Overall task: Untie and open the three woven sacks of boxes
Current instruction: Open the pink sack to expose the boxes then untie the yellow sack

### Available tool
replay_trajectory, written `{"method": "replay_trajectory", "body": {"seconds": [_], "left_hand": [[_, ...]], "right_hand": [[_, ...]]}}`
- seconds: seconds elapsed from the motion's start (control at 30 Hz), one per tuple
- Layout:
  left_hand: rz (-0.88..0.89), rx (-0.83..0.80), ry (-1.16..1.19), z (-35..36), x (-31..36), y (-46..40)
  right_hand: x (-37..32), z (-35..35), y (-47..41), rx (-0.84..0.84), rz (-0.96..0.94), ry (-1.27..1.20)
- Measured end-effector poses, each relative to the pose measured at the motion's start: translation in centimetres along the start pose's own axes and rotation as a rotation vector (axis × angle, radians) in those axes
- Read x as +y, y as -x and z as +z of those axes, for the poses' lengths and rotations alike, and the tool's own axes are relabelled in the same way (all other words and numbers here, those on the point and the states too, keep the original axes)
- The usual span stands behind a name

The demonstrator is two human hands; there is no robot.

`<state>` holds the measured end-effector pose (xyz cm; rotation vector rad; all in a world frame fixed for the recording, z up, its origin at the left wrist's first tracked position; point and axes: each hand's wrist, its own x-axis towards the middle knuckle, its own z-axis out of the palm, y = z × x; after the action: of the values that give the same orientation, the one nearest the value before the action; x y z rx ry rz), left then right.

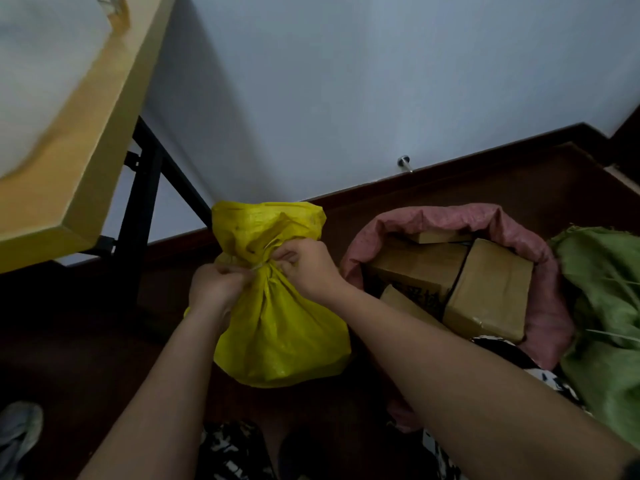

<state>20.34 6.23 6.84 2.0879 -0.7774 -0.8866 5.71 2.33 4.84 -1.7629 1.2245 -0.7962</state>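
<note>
Both pinching the tie at the gathered neck of the yellow sack (pixel 277 327) on the floor (pixel 69 341): left hand (pixel 214 285), right hand (pixel 308 265), beside the open pink sack (pixel 540 306) of boxes (pixel 491 289).

Dim, cool indoor light falls across a pale wall (pixel 346 81), leaving the dark floor (pixel 69 341) almost black and the space beneath the desk (pixel 104 140) lost in shadow. A broad soft shadow slants down the wall beside the desk. The desk's top left corner is washed out and smeared with blur. Wide-angle distortion bends the baseboard (pixel 450 168) and stretches both forearms at the lower edge. The yellow sack (pixel 277 334) is the brightest colour.
</note>
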Motion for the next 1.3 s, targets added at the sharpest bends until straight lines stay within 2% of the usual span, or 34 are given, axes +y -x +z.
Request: {"method": "replay_trajectory", "body": {"seconds": [0.27,0.4,0.5,0.67,0.83,1.0,1.17,1.3], "left_hand": [[0.072,-0.008,-0.015,0.3,0.2,0.1],[0.091,-0.004,0.012,1.0,0.6,0.3],[0.069,-0.058,0.062,0.9,0.5,0.1],[0.057,-0.193,0.112,0.3,0.4,0.2],[0.022,-0.273,0.203,0.6,0.5,0.8],[0.002,-0.331,0.232,0.4,0.6,1.1],[-0.020,-0.413,0.230,-0.2,0.5,0.9],[-0.050,-0.422,0.275,-0.1,0.3,0.9]], "right_hand": [[0.2,1.2,-0.2,0.033,-0.013,-0.036],[0.2,1.4,-0.1,0.059,-0.095,0.171],[0.1,0.9,0.1,0.079,-0.197,0.299],[0.3,0.3,0.2,0.087,-0.323,0.374],[0.4,0.1,0.0,0.075,-0.365,0.450],[0.6,-0.6,-0.1,0.069,-0.311,0.364],[1.1,-0.5,-0.5,0.028,-0.233,0.063],[1.1,-1.4,-0.8,-0.029,-0.221,0.003]]}}
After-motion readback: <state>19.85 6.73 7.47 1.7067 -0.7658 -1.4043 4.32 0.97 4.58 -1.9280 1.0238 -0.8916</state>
